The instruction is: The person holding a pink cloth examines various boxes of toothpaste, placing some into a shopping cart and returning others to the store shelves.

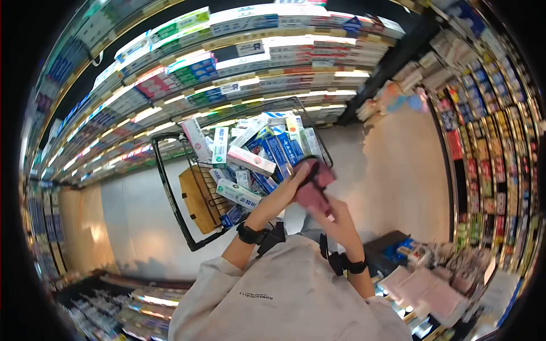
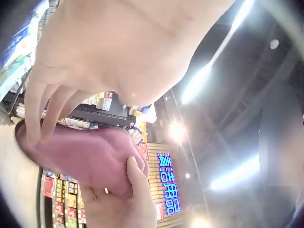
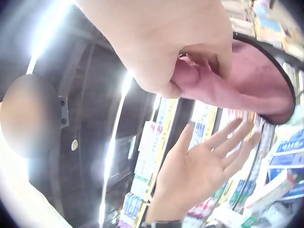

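A dusky pink cloth mitt [image 1: 313,193] with a dark-rimmed opening is held up in front of the body. At its narrow end, my right hand [image 1: 343,226] pinches the cloth between thumb and bent fingers, as the right wrist view also shows the mitt [image 3: 223,88]. My left hand [image 1: 294,184] is beside the rimmed end. Its fingers are extended and spread in the right wrist view, where the left hand [image 3: 197,168] has its palm showing. In the left wrist view, the left fingertips overlap the mitt near its dark rim.
A shopping cart with a black handle [image 1: 169,196] and a brown flap [image 1: 196,199] stands at the front left. Toothpaste boxes [image 1: 239,193] are heaped in it. Shelves of boxed goods [image 1: 244,68] run behind the cart; another packed shelf [image 1: 483,159] lines the right.
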Motion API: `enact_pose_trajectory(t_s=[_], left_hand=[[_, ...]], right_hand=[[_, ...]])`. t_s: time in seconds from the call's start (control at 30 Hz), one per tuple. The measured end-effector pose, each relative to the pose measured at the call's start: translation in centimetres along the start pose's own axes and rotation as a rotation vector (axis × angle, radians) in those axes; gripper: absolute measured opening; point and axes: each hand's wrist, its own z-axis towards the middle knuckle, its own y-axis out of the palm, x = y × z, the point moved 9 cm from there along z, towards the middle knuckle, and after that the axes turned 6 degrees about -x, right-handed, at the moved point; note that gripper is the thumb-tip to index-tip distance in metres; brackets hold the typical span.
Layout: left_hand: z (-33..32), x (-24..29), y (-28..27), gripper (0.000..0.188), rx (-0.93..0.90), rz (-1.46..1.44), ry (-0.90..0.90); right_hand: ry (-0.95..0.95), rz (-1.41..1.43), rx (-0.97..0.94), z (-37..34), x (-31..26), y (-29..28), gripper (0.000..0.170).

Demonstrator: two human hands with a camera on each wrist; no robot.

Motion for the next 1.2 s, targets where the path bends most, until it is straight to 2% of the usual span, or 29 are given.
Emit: enact_pose_trajectory(t_s=[0.03,0.07,0.1,0.13,0.17,0.2,0.3,0.33,0.37,0.43,0.47,0.53,0.57,0.63,0.7,0.77,0.8,0.9,0.93,1.03,1.13,1.2], left_hand=[[0.8,0.7,-1.0,0.052,0.051,0.131,0.111],[1.3,0.7,-2.7,0.051,0.108,0.263,0.209],[1.3,1.0,-3.6,0.05,0.17,0.398,0.304],[-0.1,3.1,-1.7,0.045,0.207,0.488,0.324],[-0.1,2.7,-1.2,0.045,0.196,0.522,0.25],[0.2,2.6,-0.8,0.046,0.186,0.557,0.183],[0.5,1.5,0.9,0.057,0.236,0.567,-0.064],[0.6,1.5,1.1,0.054,0.246,0.683,-0.064],[0.8,1.0,0.9,0.05,0.251,0.796,-0.065],[-0.2,0.3,-1.3,0.044,0.524,0.751,0.144],[-1.5,-0.3,-2.4,0.041,0.662,0.718,0.243],[-4.4,-0.6,-4.3,0.037,0.763,0.656,0.293],[-6.3,-1.1,-4.5,0.038,0.81,0.616,0.318],[-10.1,-2.4,-4.2,0.041,0.947,0.548,0.264],[-13.9,-3.8,-3.8,0.042,1.083,0.475,0.245],[-17.8,-6.1,-3.2,0.043,1.216,0.394,0.24],[-19.6,-7.4,-3.0,0.043,1.276,0.35,0.24],[-24.3,-11.7,-3.1,0.044,1.405,0.256,0.244],[-25.6,-13.4,-3.5,0.045,1.433,0.181,0.27],[-28.3,-16.3,-4.1,0.046,1.472,0.119,0.259],[-31.0,-17.9,-4.9,0.045,1.468,0.137,0.275],[-32.8,-18.7,-4.8,0.044,1.467,0.117,0.3]], right_hand=[[0.008,-0.066,-0.274,0.9,0.7,1.6,0.034],[0.066,-0.128,-0.321,1.7,1.8,1.2,0.041],[-0.089,-0.162,-0.215,3.1,0.5,-0.3,0.042],[-0.246,-0.188,-0.109,4.5,-1.3,-1.8,0.044],[-0.4,-0.206,-0.003,5.3,-3.1,-3.3,0.046],[-0.392,-0.149,-0.004,6.6,-3.8,-4.3,0.054],[-0.089,0.183,-0.644,9.3,3.9,-1.9,0.058],[-0.003,0.064,-0.799,10.0,4.3,-1.6,0.054],[-0.075,0.0,-0.792,11.5,4.3,-2.1,0.052],[-0.208,-0.133,-0.787,13.7,5.0,-2.5,0.048],[-0.267,-0.085,-0.723,15.2,4.6,-3.3,0.048],[-0.321,-0.07,-0.447,18.3,2.4,-5.6,0.046],[-0.519,-0.142,-0.271,19.8,1.8,-6.3,0.043],[-0.61,-0.179,-0.161,22.0,0.2,-6.0,0.042],[-0.586,-0.205,-0.191,25.6,2.3,-3.5,0.051],[-0.651,-0.406,-0.3,29.0,8.8,0.3,0.062],[-0.469,-0.546,-0.411,30.6,14.0,2.2,0.068],[-0.483,-0.529,-0.601,29.5,16.4,6.5,0.069],[-0.598,-0.346,-0.551,27.3,15.1,7.4,0.057],[-0.201,-0.259,-0.865,21.6,18.1,12.2,0.04],[-0.106,-0.136,-0.948,16.8,21.3,16.7,0.03],[0.003,-0.255,-1.011,15.8,25.9,19.5,0.035]])
